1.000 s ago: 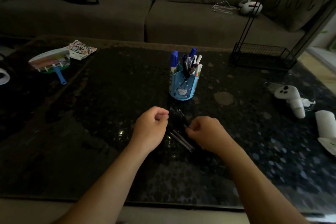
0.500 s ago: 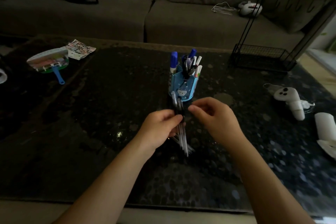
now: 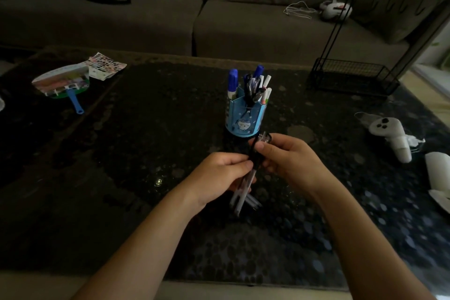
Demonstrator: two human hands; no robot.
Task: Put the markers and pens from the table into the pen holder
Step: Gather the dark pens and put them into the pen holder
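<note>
Just beyond both hands stands the pen holder point(image 3: 244, 117) on the counter point(image 3: 146, 153). The left hand point(image 3: 219, 178) and right hand point(image 3: 289, 163) each clench a grip on the pen bundle point(image 3: 246, 190), held upright between them. Light, stiff, slippery barrels likely fan apart; best pinched mid-length.

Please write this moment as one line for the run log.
stage: pens gathered | left hand: grips pen bundle | right hand: steadies bundle top | pen holder: upright beyond hands, partly filled
</note>
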